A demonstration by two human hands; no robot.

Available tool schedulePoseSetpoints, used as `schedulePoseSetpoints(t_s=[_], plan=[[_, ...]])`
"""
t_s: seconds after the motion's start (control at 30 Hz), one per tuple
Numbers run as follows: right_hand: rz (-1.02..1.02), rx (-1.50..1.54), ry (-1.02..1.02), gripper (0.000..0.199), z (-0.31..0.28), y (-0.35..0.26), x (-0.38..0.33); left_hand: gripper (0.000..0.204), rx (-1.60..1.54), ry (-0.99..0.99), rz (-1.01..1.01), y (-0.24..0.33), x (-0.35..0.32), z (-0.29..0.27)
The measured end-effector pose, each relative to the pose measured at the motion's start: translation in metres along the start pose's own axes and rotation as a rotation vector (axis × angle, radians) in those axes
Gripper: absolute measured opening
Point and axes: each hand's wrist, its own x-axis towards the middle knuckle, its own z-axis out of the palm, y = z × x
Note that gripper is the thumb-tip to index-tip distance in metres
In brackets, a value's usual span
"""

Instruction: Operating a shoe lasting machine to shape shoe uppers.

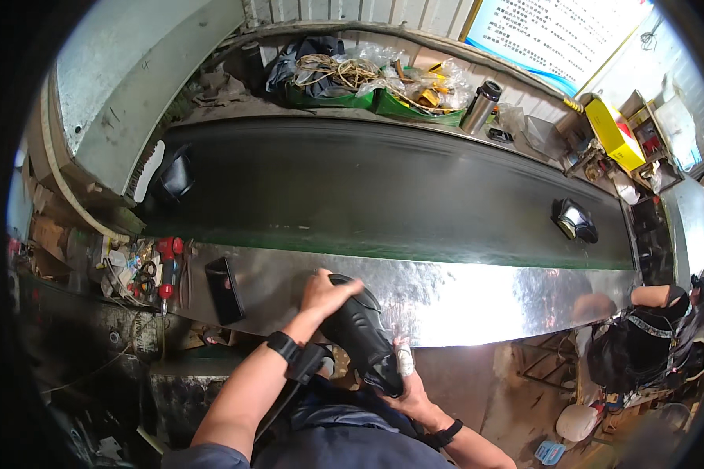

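Between my hands, over the near edge of the metal ledge (297, 273), is a black shoe (357, 328) with ridged panels. My left hand (328, 292) is closed around its upper end. At the lower end, my right hand (413, 395) grips the shoe from the right side; one of its fingers is wrapped in white. The fingertips beneath the shoe are hidden. Left of my hands, a dark phone (224, 290) lies on the ledge.
Beyond the ledge runs a dark conveyor belt (368, 187). It carries a black shoe (175, 173) beside a white sole (148, 171), and another shoe (576, 220) far right. A red power tool (167, 268) lies left. Another person (637, 348) works at right. A thermos (481, 108) stands behind.
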Motion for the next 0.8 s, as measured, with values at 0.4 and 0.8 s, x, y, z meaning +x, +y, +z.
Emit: schedulePoseSetpoints(t_s=[0.4,0.8], plan=[[-0.149,-0.012,0.019,0.101,0.02,0.058,0.002,0.048,-0.085,0.35,0.038,-0.024,0.019,0.017],[0.857,0.58,-0.324,0.097,0.002,-0.056,0.068,0.042,-0.508,0.384,0.263,-0.058,-0.117,-0.061]])
